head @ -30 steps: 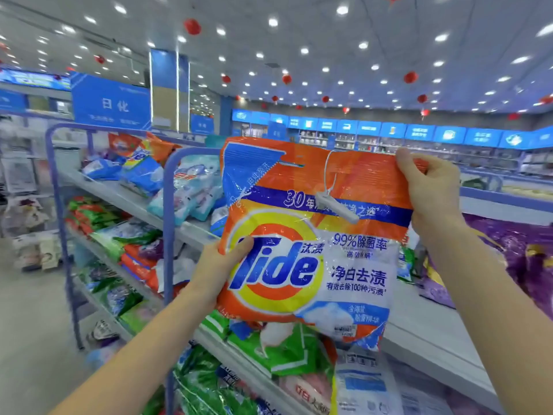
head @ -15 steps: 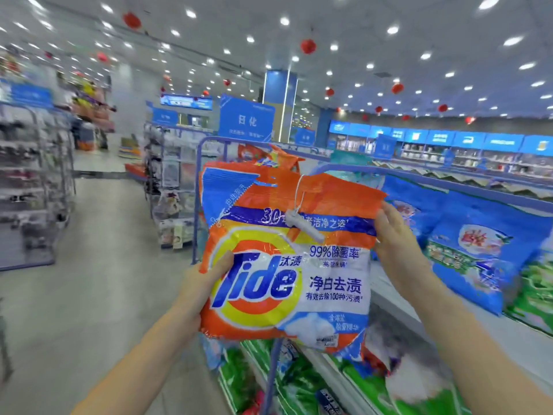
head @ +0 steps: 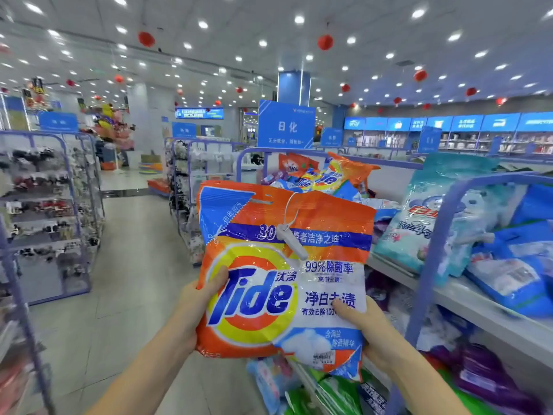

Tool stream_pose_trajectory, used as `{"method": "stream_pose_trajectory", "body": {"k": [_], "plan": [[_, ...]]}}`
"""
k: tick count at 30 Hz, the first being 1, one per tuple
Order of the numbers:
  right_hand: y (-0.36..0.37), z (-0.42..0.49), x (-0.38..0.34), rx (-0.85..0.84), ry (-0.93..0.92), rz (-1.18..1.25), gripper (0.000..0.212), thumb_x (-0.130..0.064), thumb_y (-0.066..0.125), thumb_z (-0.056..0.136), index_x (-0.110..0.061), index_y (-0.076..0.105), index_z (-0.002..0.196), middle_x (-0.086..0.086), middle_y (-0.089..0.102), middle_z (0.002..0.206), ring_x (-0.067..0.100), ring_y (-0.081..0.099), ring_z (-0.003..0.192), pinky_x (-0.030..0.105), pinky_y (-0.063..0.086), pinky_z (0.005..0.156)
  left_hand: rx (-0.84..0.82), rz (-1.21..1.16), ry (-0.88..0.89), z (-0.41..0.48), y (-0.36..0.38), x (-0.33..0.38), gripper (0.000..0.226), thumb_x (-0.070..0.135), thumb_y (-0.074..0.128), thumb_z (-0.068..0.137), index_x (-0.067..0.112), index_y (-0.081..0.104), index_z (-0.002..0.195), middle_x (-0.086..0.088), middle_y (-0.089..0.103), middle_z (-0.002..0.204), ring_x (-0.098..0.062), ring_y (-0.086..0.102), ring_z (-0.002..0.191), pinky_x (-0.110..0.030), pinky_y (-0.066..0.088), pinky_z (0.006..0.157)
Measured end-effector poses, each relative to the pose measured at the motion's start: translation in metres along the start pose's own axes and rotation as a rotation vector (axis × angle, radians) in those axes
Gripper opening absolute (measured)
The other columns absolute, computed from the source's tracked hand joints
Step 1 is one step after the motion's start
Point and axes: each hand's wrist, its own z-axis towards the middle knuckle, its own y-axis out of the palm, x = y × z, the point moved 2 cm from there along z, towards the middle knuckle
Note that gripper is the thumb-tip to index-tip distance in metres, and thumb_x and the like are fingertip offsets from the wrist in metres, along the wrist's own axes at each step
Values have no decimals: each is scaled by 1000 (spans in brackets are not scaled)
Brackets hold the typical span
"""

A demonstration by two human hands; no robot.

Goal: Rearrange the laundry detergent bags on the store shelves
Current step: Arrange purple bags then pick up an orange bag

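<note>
Both hands hold an orange detergent bag upright in the air, just left of the shelf. The left hand pinches its lower left edge and the right hand pinches its lower right, each with the thumb across the front and the fingers hidden behind. A white tag hangs on the bag. Blue bags lie on the shelf.

The aisle floor lies open at left; detergent bags crowd the right shelf behind its purple post.
</note>
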Motion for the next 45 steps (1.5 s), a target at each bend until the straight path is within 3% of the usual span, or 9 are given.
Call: {"method": "stream_pose_trajectory", "body": {"k": [7, 10, 15, 21, 25, 33, 37, 41, 45], "plan": [[17, 87, 22, 144, -59, -106, 31, -25, 66, 75, -10, 69, 102, 14, 73, 96, 32, 71, 82, 31, 56, 59, -46, -24, -90, 112, -34, -15, 61, 47, 71, 57, 8, 64, 104, -22, 73, 92, -34, 72, 70, -46, 60, 61], [8, 128, 33, 189, -84, -79, 29, -24, 64, 77, -11, 70, 102, 14, 73, 98, 33, 71, 85, 33, 58, 63, -106, -7, -122, 168, -34, -20, 65, 48, 74, 53, 9, 64, 104, -21, 73, 92, -35, 72, 72, -43, 60, 59], [-22, 220, 35, 274, -114, -52, 33, -24, 67, 74, -10, 69, 104, 16, 72, 100, 35, 70, 87, 35, 58, 63, -191, 56, -143, 284, -13, -14, 74, 52, 71, 58, 7, 60, 116, -22, 71, 102, -39, 70, 87, -54, 55, 82], [-46, 325, 11, 407, -172, -98, 28, -24, 68, 68, -11, 71, 92, 14, 74, 93, 29, 72, 80, 31, 56, 58, -280, 59, -91, 409, 21, 9, 74, 54, 64, 62, 10, 60, 122, -20, 71, 105, -37, 69, 93, -51, 56, 81], [-55, 373, -6, 465, -222, -131, 32, -25, 68, 69, -11, 69, 97, 13, 74, 93, 29, 72, 80, 31, 57, 58, -408, 46, -85, 476, 43, 23, 95, 67, 81, 39, 12, 64, 114, -18, 73, 100, -32, 72, 83, -41, 60, 61], [-79, 451, -46, 735, -353, -269, 14, -22, 65, 83, -21, 69, 96, 2, 75, 90, 21, 72, 78, 26, 56, 58, -653, 70, -1, 624, 119, 44, 83, 72, 71, 45, 23, 63, 113, -11, 74, 99, -30, 72, 88, -49, 57, 78], [-93, 481, -57, 933, -399, -335, 11, -16, 62, 88, -21, 66, 97, 2, 75, 90, 22, 72, 81, 30, 58, 62, -847, 43, -10, 670, 162, 48, 78, 68, 67, 51, 21, 63, 113, -9, 74, 98, -26, 73, 85, -35, 58, 60], [-106, 493, -59, 1132, -404, -342, 10, -11, 61, 90, -16, 66, 97, 6, 73, 94, 23, 71, 82, 37, 59, 70, -973, 35, -16, 693, 197, 37, 80, 61, 66, 58, 14, 59, 123, -8, 74, 99, -23, 72, 86, -35, 59, 66], [-107, 487, -47, 1215, -405, -371, 11, -11, 61, 89, -19, 67, 92, 1, 75, 86, 19, 72, 75, 28, 58, 58, -1033, 51, -64, 702, 210, 12, 80, 61, 66, 56, 16, 58, 122, -5, 75, 95, -21, 73, 83, -33, 58, 65]]}}
